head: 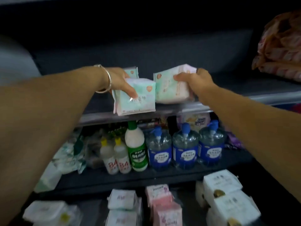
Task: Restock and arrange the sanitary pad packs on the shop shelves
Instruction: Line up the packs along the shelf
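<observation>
Left hand (121, 82) grip pinches a mint-green pad pack (136, 99); right hand (195, 80) clasps a pinkish pack (171, 90).

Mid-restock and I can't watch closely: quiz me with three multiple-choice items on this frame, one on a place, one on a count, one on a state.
1. Where do the blue-capped pump bottles stand?
A. the shelf just below the hands
B. the top shelf
C. the floor

2. How many blue-capped pump bottles show?
A. one
B. three
C. five

3. What is the left hand doing?
A. hanging idle
B. pressing flat on the shelf
C. gripping a mint-green pad pack

Answers:
1 A: they sit in a row under the shelf edge where both hands work.
2 B: three stand side by side.
3 C: its fingers curl over the pack's top, while the right hand grips a pink-and-green pack.
</observation>
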